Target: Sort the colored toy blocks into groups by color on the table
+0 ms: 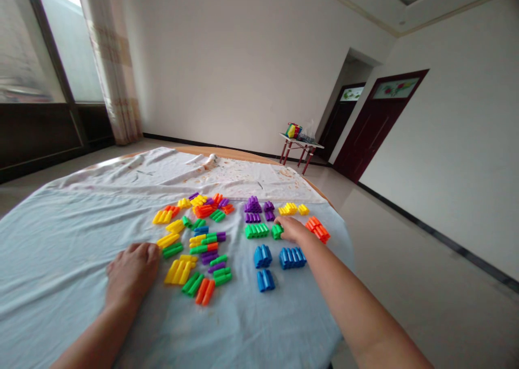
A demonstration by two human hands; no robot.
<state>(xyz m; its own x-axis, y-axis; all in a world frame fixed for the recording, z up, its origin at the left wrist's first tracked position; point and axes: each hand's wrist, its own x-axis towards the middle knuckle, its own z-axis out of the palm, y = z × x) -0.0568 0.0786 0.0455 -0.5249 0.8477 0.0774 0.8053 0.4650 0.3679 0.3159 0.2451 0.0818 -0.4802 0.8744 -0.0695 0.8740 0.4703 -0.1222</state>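
My right hand (290, 229) reaches over the right side of the table. Its fingers are closed on a small green plastic block (277, 232) made of joined tubes, beside a longer green row (257, 230). Purple blocks (253, 205) are grouped just beyond, and blue blocks (292, 257) sit nearer to me. Palm down on the blue cloth, my left hand (134, 270) rests left of a mixed spread of blocks, holding nothing, its fingers loosely apart. Closest to it are a yellow block (167, 241) and a green block (172, 250).
Orange blocks (318, 229) and yellow blocks (288, 208) lie around my right forearm. A light blue cloth (81, 239) and a stained white cloth (170, 169) cover the round table. Farther off, a small side table (300, 141) bears a colourful bag and a plastic bag.
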